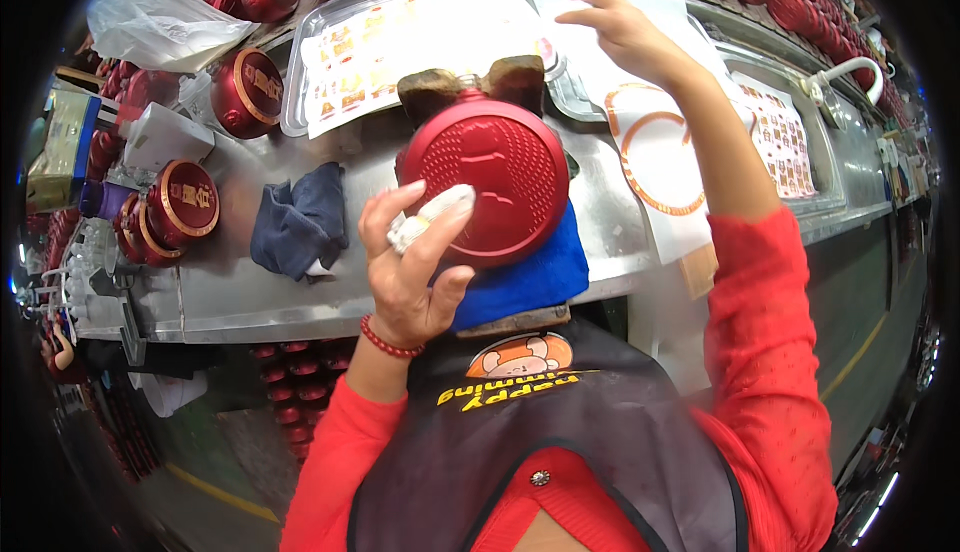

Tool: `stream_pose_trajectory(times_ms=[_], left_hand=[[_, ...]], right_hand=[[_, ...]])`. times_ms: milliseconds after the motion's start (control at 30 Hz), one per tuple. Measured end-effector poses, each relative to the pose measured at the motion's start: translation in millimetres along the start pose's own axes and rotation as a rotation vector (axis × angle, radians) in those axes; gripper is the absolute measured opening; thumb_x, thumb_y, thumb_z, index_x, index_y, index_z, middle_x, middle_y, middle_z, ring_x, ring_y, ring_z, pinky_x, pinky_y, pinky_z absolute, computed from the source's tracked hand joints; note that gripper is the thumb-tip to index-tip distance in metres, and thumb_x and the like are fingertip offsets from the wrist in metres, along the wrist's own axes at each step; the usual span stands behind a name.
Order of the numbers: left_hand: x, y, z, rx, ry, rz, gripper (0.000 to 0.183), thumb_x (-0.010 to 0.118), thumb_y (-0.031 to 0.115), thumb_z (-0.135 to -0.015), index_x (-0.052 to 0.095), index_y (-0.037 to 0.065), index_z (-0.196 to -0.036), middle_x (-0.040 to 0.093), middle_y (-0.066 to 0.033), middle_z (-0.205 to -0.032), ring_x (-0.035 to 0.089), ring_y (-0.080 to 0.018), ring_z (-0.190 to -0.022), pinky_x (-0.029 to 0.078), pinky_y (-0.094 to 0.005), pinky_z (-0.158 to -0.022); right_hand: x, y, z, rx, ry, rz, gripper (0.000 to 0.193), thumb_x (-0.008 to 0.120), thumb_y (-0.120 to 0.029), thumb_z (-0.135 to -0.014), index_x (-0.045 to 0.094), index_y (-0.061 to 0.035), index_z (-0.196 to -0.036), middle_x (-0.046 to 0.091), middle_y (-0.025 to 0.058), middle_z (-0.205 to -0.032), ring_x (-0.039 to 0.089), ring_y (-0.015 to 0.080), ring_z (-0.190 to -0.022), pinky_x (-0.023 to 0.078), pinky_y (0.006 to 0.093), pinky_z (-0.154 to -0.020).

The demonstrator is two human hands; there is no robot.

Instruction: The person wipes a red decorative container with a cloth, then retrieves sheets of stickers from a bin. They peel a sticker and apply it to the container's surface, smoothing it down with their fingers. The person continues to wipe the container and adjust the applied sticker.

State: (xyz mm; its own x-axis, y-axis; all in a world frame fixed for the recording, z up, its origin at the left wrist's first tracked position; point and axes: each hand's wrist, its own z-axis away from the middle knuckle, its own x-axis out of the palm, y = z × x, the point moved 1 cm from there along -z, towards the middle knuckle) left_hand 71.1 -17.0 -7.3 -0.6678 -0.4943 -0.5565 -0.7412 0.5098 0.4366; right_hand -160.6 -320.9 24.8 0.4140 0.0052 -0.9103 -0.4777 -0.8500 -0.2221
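At the left end of the desk (230, 287), we find red lidded containers (185, 199) grouped near the corner. To their right, a dark blue cloth (297, 224) lies folded toward the near edge. Farther back, a clear tray (294, 87) carries printed sheets (370, 37).

We locate the left grip (408, 280) at the near edge, its thumb set apart from the fingers. A white piece (405, 234) lies along the fingers; we cannot tell whether it is worn or pinched.

The red round pot (500, 157) sits at the near edge, on a bright blue cloth (558, 270), its dotted disc facing us. It lies just right of the left grip, whose fingertips overlap its left side; contact cannot be confirmed.

We see the right grip (632, 44) above the desk's far side, fingers spread, well apart from the pot. Below it, toward the near edge, orange rings (628, 167) lie on white paper (665, 167).
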Motion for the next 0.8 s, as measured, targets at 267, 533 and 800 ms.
stream_pose_trajectory(times_ms=[267, 533, 800], left_hand=[[10, -10, 33, -0.175, 0.064, 0.160, 0.039, 0.058, 0.045, -0.103, 0.070, 0.014, -0.123, 0.062, -0.0194, -0.130, 0.053, -0.0339, -0.122, 0.043, -0.0517, -0.101], [18, -19, 34, -0.074, 0.105, 0.108, 0.040, 0.057, 0.045, -0.103, 0.063, 0.015, -0.128, 0.067, -0.0157, -0.130, 0.046, -0.0327, -0.128, 0.040, -0.0512, -0.104], [23, -24, 33, -0.257, 0.116, 0.171, 0.082, 0.062, 0.055, -0.098, 0.039, -0.005, -0.149, 0.042, -0.0298, -0.151, 0.044, -0.0427, -0.136, 0.031, -0.0498, -0.117]], right_hand=[[80, 27, -108, 0.049, -0.316, 0.449, 0.054, 0.062, 0.001, -0.086, 0.071, -0.0272, -0.131, 0.046, 0.0073, -0.154, 0.042, 0.0272, -0.143, 0.047, 0.0536, -0.104], [85, 110, -119, 0.350, -0.056, 0.317, 0.034, 0.071, -0.034, -0.085, 0.077, -0.0087, -0.107, 0.064, 0.0157, -0.126, 0.060, 0.0337, -0.116, 0.051, 0.0482, -0.096], [99, 127, -120, 0.647, 0.259, -0.011, 0.041, 0.071, -0.039, -0.085, 0.075, -0.0025, -0.103, 0.072, 0.0215, -0.106, 0.069, 0.0369, -0.101, 0.053, 0.0446, -0.093]])
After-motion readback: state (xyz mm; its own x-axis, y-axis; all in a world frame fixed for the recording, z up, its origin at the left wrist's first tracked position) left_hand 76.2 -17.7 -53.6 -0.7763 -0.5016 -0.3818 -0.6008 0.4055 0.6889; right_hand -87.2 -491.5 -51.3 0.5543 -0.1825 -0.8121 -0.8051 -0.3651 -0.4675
